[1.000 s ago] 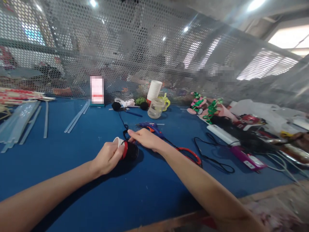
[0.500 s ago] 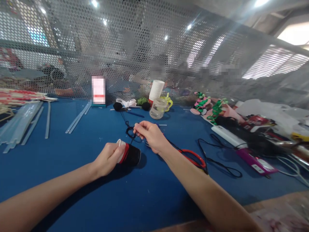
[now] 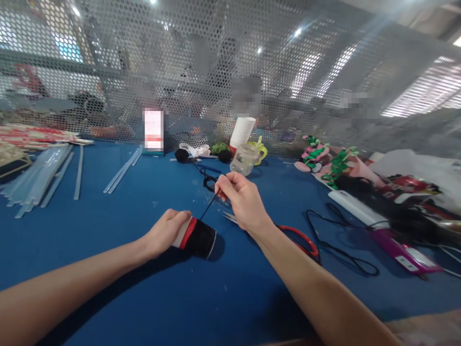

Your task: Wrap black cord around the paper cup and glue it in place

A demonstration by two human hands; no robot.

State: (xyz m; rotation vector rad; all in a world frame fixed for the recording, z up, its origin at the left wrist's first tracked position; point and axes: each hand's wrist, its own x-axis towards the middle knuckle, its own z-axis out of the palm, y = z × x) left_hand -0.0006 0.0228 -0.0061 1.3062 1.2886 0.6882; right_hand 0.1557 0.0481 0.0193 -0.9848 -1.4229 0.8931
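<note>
A paper cup [image 3: 200, 238] lies tilted on its side above the blue table, its outside wrapped in black and red yarn, with a bit of white left at the rim end. My left hand [image 3: 169, 230] is closed round that rim end. From the wrapped side a taut black strand [image 3: 208, 206] runs up to my right hand [image 3: 236, 194], which pinches it between thumb and fingers. Loose loops of black yarn [image 3: 210, 182] lie just behind my right fingertips. Scissors with red handles [image 3: 300, 239] rest partly under my right forearm.
Behind stand a clear cup [image 3: 242, 160], stacked white cups [image 3: 244, 129] and a lit phone [image 3: 153, 129]. Pale strips [image 3: 39, 175] lie at the left. At the right are a purple and white power strip [image 3: 403, 254], a black cord [image 3: 345, 250] and craft flowers [image 3: 338, 166].
My right hand has moved away from the cup, and a longer straight stretch of black yarn shows between them. The view has shifted slightly, and the cup's open rim is now hidden.
</note>
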